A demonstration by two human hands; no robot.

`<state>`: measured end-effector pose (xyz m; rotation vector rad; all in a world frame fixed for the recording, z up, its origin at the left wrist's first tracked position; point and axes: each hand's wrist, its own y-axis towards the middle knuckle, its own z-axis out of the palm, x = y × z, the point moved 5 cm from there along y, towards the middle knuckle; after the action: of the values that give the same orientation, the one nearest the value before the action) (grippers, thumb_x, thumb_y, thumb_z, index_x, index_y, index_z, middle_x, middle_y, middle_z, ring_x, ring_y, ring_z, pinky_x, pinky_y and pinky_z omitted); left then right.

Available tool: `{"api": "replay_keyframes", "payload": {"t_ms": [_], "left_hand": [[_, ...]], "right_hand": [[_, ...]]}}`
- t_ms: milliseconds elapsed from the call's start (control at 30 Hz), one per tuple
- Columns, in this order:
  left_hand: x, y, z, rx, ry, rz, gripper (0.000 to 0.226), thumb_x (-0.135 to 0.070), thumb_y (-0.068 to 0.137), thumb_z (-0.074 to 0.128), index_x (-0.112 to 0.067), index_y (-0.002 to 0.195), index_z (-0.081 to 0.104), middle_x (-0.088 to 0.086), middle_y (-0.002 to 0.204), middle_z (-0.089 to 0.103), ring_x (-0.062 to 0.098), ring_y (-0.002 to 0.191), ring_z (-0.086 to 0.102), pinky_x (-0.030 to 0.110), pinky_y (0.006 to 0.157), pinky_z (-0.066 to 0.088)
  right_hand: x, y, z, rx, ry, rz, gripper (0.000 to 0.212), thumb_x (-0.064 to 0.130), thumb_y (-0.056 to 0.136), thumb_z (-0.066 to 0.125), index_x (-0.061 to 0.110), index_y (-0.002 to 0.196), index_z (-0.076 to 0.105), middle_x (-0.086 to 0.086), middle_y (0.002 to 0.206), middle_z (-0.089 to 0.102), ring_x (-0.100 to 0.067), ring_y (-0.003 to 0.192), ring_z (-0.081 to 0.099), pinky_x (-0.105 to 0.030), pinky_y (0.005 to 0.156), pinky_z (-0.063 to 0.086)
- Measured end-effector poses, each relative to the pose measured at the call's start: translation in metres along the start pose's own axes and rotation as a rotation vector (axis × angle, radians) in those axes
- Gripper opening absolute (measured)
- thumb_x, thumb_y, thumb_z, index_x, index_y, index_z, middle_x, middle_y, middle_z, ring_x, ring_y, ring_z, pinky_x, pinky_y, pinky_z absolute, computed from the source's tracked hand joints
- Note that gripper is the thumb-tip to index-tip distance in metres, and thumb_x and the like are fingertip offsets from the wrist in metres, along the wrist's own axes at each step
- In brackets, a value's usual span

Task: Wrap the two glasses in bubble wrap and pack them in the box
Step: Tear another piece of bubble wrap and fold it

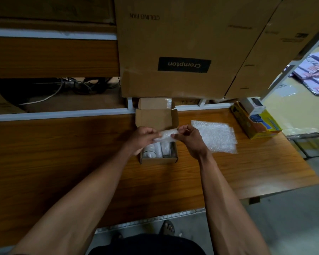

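A wooden surface (63, 153) runs across the view, with loose cables (77, 85) lying on the shelf behind its far left part. Toward the middle, a small open cardboard box (157, 160) sits on the surface, its lid flap (155, 119) standing up at the far side. Inside lie two glasses (157, 150) side by side, with wrap around at least part of them; how completely they are covered cannot be told. Above the box, the left hand (141, 138) has its fingers (149, 132) curled onto one end of a small piece of bubble wrap (166, 134), and the right hand (189, 139) pinches the other end between thumb and fingertips, so the piece stretches between the two hands. Behind the box, a large carton marked "Crompton" (184, 64) stands upside down. Right of the hands, a flat sheet of bubble wrap (216, 137) lies on the surface near the box. Farther right, a yellow and blue product box (256, 124) rests near the surface's edge, with a small white box (253, 105) on top of it.
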<state>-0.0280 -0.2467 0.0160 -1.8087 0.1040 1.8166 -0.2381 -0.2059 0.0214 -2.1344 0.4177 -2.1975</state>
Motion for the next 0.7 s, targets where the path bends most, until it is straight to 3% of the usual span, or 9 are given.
{"api": "replay_keyframes", "payload": {"t_ms": [133, 233, 367, 533, 700], "left_hand": [[0.0, 0.003, -0.004, 0.003, 0.175, 0.038, 0.029, -0.011, 0.091, 0.078, -0.013, 0.117, 0.066, 0.006, 0.115, 0.075, 0.021, 0.103, 0.073, 0.031, 0.076, 0.061], [-0.001, 0.008, -0.005, -0.042, 0.313, 0.046, 0.035, -0.028, 0.087, 0.084, -0.028, 0.118, 0.068, -0.001, 0.114, 0.076, 0.016, 0.102, 0.073, 0.037, 0.082, 0.062], [-0.001, 0.014, -0.005, -0.073, 0.471, 0.082, 0.038, -0.031, 0.087, 0.085, -0.03, 0.122, 0.07, -0.005, 0.114, 0.074, 0.012, 0.105, 0.069, 0.04, 0.09, 0.06], [0.003, 0.015, -0.016, -0.111, 0.469, 0.037, 0.039, -0.023, 0.088, 0.084, -0.024, 0.125, 0.07, -0.002, 0.113, 0.073, 0.015, 0.103, 0.07, 0.041, 0.09, 0.061], [0.012, 0.011, -0.028, -0.087, 0.327, -0.049, 0.029, -0.009, 0.093, 0.077, -0.02, 0.118, 0.067, 0.001, 0.11, 0.073, 0.019, 0.101, 0.072, 0.036, 0.08, 0.062]], "right_hand": [[0.001, 0.003, 0.004, 0.01, -0.002, 0.023, 0.041, -0.006, 0.081, 0.082, 0.006, 0.113, 0.06, -0.012, 0.106, 0.066, -0.026, 0.099, 0.07, -0.036, 0.084, 0.062], [-0.003, 0.009, 0.009, 0.045, -0.05, 0.018, 0.041, -0.007, 0.081, 0.083, 0.008, 0.114, 0.062, -0.013, 0.104, 0.07, -0.029, 0.097, 0.072, -0.041, 0.085, 0.062], [-0.005, 0.018, 0.022, 0.088, -0.146, 0.018, 0.04, -0.01, 0.08, 0.082, 0.007, 0.112, 0.065, -0.008, 0.099, 0.068, -0.021, 0.095, 0.069, -0.033, 0.082, 0.062], [-0.006, 0.027, 0.034, 0.101, -0.266, -0.01, 0.039, -0.009, 0.08, 0.082, 0.01, 0.108, 0.064, -0.013, 0.105, 0.067, -0.023, 0.101, 0.067, -0.04, 0.094, 0.059], [-0.012, 0.039, 0.05, 0.12, -0.416, -0.03, 0.033, -0.005, 0.082, 0.082, 0.016, 0.1, 0.064, -0.006, 0.1, 0.068, -0.016, 0.094, 0.067, -0.031, 0.088, 0.059]]}}
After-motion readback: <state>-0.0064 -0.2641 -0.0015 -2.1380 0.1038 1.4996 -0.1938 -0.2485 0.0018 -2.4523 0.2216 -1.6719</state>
